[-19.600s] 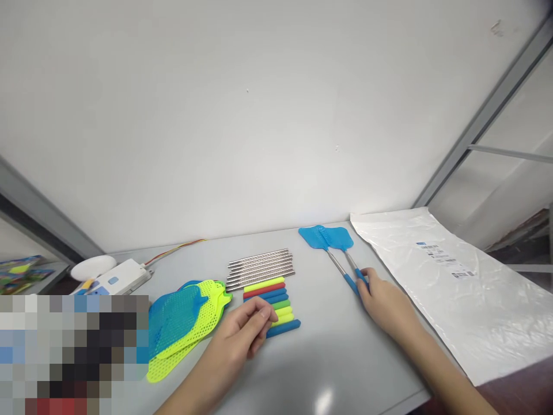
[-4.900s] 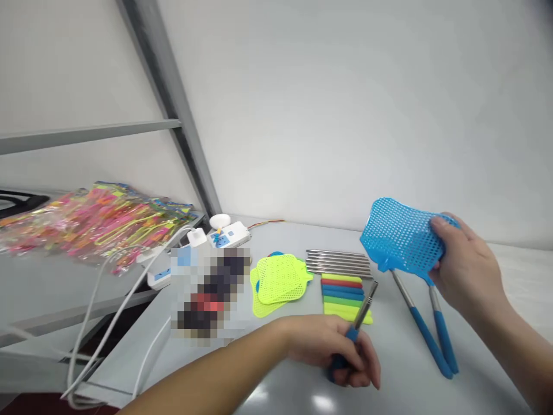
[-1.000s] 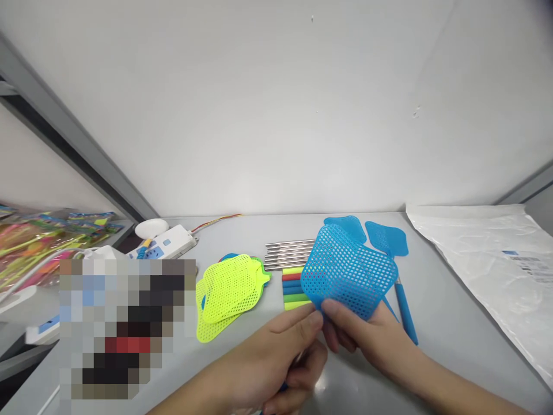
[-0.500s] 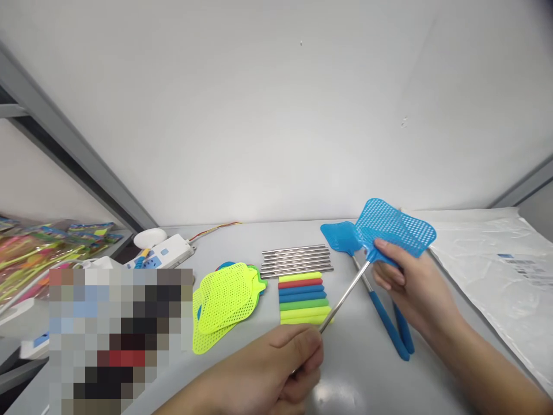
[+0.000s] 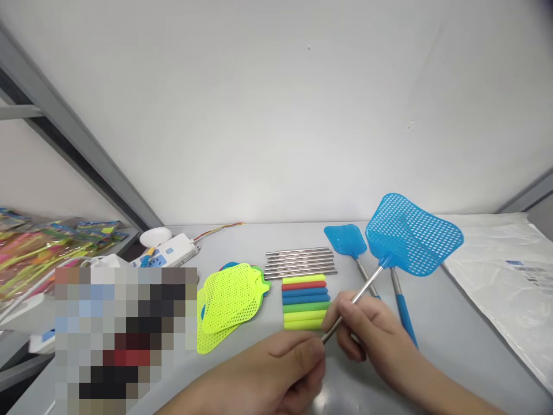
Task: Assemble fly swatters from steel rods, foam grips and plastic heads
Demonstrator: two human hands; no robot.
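blue swatter (image 5: 392,258): right hand (image 5: 367,328) now clasps shaft (image 5: 368,283), formerly head (image 5: 417,235); left hand (image 5: 285,369) grips lower shaft; long axis slanting, head pointing up-right.

My left hand (image 5: 287,369) and right hand (image 5: 369,328) grip a slim silver metal rod (image 5: 368,282) topped by a blue perforated paddle (image 5: 412,236). Short multicoloured tubes (image 5: 305,300) lie nearby.

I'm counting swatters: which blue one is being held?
The swatter whose metal rod the left hand and right hand grip; the other two lie on the table.
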